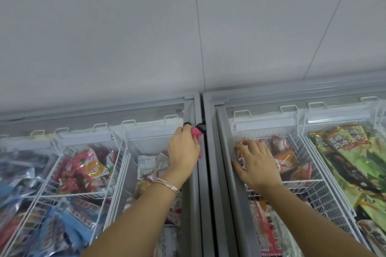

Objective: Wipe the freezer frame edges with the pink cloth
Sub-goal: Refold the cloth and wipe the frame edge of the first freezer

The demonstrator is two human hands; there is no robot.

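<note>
- Gripping the crumpled pink cloth [196, 132], the left hand [183, 150] is pressing it onto the grey freezer frame [198, 173] edge.
- Fingers spread, the right hand [255, 162] is bracing flat beside white wire baskets [325, 204].

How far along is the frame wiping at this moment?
Done: nothing can be confirmed, since no frame edge looks visibly cleaner than another. In hand: the left hand presses the pink cloth on the left freezer's right frame edge, near its back corner. The right hand rests flat on the right freezer's lid. Left: probably the right freezer's frame and back edges.
</note>
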